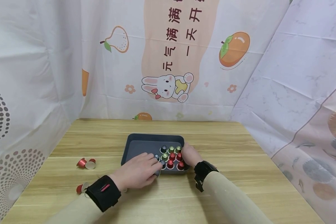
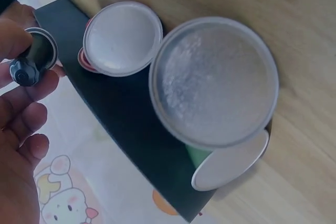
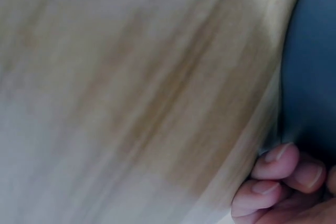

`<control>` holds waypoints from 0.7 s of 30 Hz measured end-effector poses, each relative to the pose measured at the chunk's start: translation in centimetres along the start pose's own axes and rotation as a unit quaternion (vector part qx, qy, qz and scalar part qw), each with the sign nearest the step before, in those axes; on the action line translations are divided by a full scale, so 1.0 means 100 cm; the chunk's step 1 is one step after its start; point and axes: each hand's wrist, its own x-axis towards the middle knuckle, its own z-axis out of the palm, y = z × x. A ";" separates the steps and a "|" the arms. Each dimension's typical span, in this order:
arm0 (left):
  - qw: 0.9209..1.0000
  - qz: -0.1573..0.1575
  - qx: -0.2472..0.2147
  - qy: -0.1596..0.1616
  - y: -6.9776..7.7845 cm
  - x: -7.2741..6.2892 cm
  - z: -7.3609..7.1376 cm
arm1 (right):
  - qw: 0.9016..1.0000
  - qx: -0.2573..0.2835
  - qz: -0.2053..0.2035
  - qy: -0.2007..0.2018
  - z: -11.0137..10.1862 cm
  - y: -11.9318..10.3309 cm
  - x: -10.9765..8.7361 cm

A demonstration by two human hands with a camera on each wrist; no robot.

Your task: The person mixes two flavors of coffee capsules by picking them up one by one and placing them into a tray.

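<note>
My left hand (image 1: pixel 140 170) is over the near edge of a dark grey tray (image 1: pixel 140 147), pinching a dark coffee capsule (image 2: pixel 39 51) between thumb and fingers. In the left wrist view the capsule's narrow end points toward the camera. Inside the tray's right half, red capsules (image 1: pixel 170 164), green capsules (image 1: pixel 164 156) and a few dark or blue ones such as a dark capsule (image 1: pixel 163 149) stand with their narrow ends up. At the tray's right side, my right hand (image 1: pixel 191 154) holds the wall, its curled fingers (image 3: pixel 275 163) against the outside.
Red capsules (image 1: pixel 81 162) lie on the wooden table (image 1: pixel 106 127) to the left, and another red capsule (image 1: pixel 79 189) lies close to the left wrist. Capsules with silver lids (image 2: pixel 214 82) show near the left wrist camera. A printed curtain (image 1: pixel 207 105) hangs behind the table.
</note>
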 end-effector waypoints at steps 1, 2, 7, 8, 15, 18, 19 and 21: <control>1.000 -0.001 0.001 -0.002 0.000 0.000 -0.001 | 1.000 0.000 0.003 -0.002 0.000 0.000 0.000; 1.000 -0.003 0.003 -0.004 -0.001 0.000 -0.002 | 1.000 -0.001 0.005 -0.003 0.000 0.000 0.000; 1.000 -0.013 0.005 -0.021 -0.004 0.002 -0.009 | 1.000 -0.016 -0.003 0.000 0.000 0.000 0.001; 1.000 -0.017 0.003 -0.025 -0.005 0.002 -0.010 | 1.000 -0.018 -0.005 0.001 0.000 0.000 0.001; 0.999 -0.035 -0.005 -0.037 -0.014 0.002 -0.014 | 1.000 -0.020 -0.010 0.001 0.003 0.003 0.002; 0.999 -0.035 -0.001 -0.032 -0.019 0.002 -0.016 | 1.000 -0.015 -0.006 -0.003 0.002 0.002 0.003; 0.999 -0.037 -0.001 -0.034 -0.020 0.002 -0.017 | 1.000 -0.012 -0.003 -0.005 0.002 0.002 0.003; 0.998 -0.040 -0.002 -0.039 -0.023 0.003 -0.018 | 1.000 -0.004 0.004 -0.008 0.001 0.001 0.002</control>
